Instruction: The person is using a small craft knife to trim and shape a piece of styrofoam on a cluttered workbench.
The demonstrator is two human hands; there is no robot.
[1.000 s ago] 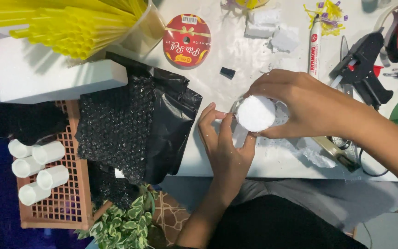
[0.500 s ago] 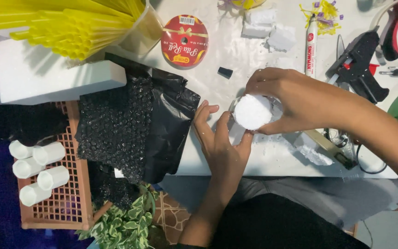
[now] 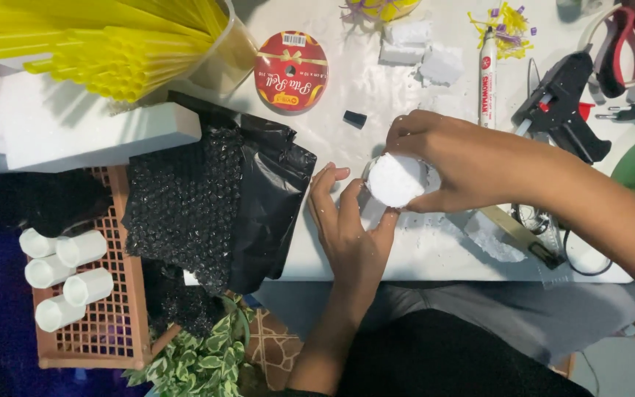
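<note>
1. Right then, a round white foam piece [image 3: 395,179] sat above the near part of the white table [image 3: 376,95], caught between the person's two hands.
2. The right hand [image 3: 456,163] was curled over the foam piece from above and from the far side, fingers closed on it.
3. The left hand [image 3: 348,226] came up from below with its palm toward the foam piece; its fingers were spread and only loosely bent, touching the piece at its lower left rather than gripping it.
4. White crumbs lay scattered on the table just under and to the right of the hands.
5. Beyond the hands lay a small black cap [image 3: 355,118], a white marker pen [image 3: 487,68] and a few white foam chunks [image 3: 420,50].
6. A red ribbon spool [image 3: 291,70] lay flat further left on the table.
7. To the right rested a black glue gun [image 3: 561,109], with red-handled scissors [image 3: 633,51] past it near the corner.
8. Left of the hands, black bubble wrap [image 3: 185,202] and a black plastic bag [image 3: 270,198] hung over the table edge.
9. Further left stood an orange plastic basket [image 3: 112,323] holding several white tubes [image 3: 64,276].
10. A white foam block [image 3: 90,132] and a bundle of yellow straws [image 3: 119,44] lay at the far left.
11. A leafy green plant [image 3: 200,356] showed below the basket.
</note>
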